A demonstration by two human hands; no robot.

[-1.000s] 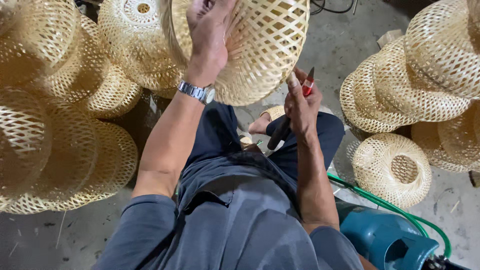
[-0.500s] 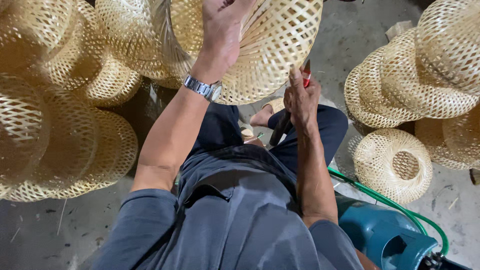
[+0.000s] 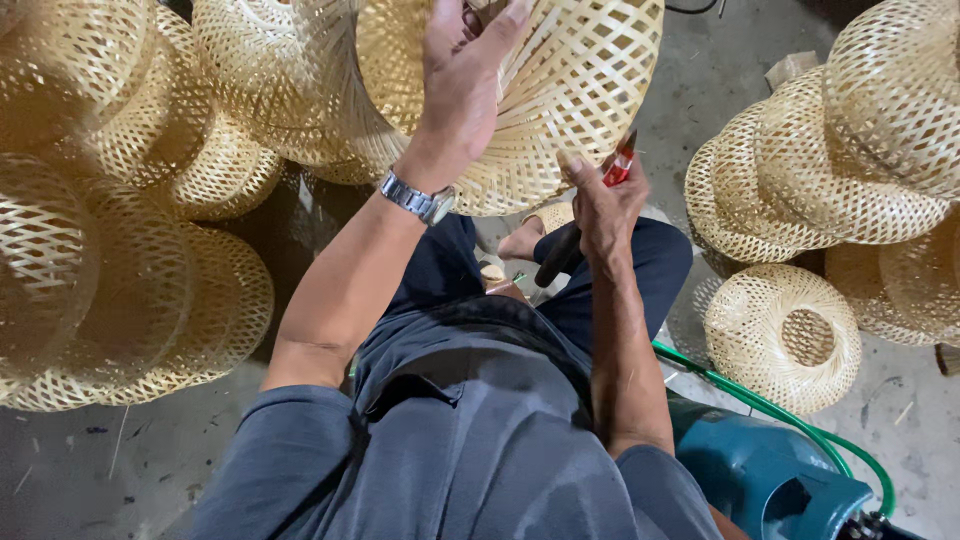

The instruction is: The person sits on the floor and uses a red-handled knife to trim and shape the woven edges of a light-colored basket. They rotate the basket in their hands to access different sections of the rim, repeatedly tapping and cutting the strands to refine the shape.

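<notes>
Stacks of woven bamboo shades (image 3: 130, 210) at my left, more (image 3: 850, 150) at right, all on concrete floor (image 3: 680, 70). Large woven bamboo shade (image 3: 570, 90) raised in front of me, above my knees. Blue machine (image 3: 770, 480) with green hose (image 3: 760, 405) by my right hip. Left hand (image 3: 465, 75) clamped on shade, fingers spread across weave; wristwatch (image 3: 420, 198) on wrist. Right hand (image 3: 605, 205) closed around red-and-black tool (image 3: 585, 215), thumb touching shade's lower edge.

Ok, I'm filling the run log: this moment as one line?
left hand: grips woven bamboo shade | right hand: holds red-handled tool at shade's edge | more shades stacked around
</notes>
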